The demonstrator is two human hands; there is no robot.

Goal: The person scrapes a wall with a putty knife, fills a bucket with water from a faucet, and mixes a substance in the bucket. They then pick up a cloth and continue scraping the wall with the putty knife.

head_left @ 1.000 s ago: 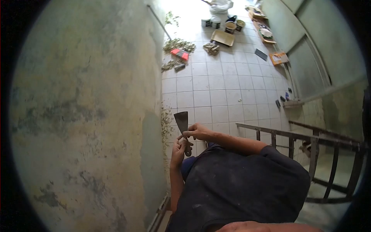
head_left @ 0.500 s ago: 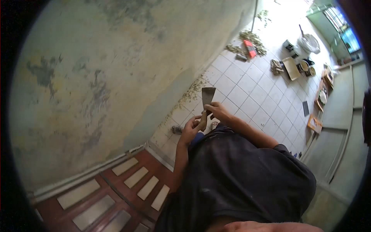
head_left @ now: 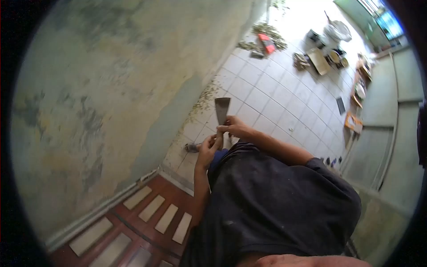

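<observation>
I hold a putty scraper (head_left: 221,110) in front of my chest, its flat metal blade pointing up and away from me. My left hand (head_left: 207,150) is wrapped around the wooden handle low down. My right hand (head_left: 234,128) pinches the scraper where the blade meets the handle, fingers over the base of the blade. Both hands hang above the white tiled floor (head_left: 271,100), next to the worn green-yellow wall (head_left: 102,89). My dark shirt fills the lower middle of the view.
Paint flakes (head_left: 202,100) lie along the foot of the wall. Far off stand buckets, a tray (head_left: 318,60), a red dustpan (head_left: 267,44) and debris piles. A brown panelled door (head_left: 147,218) is at lower left. A grey door and wall close the right side.
The view swung from the railing side towards the wall and brown door. My hands kept the same hold on the scraper, which now sits slightly higher and more upright.
</observation>
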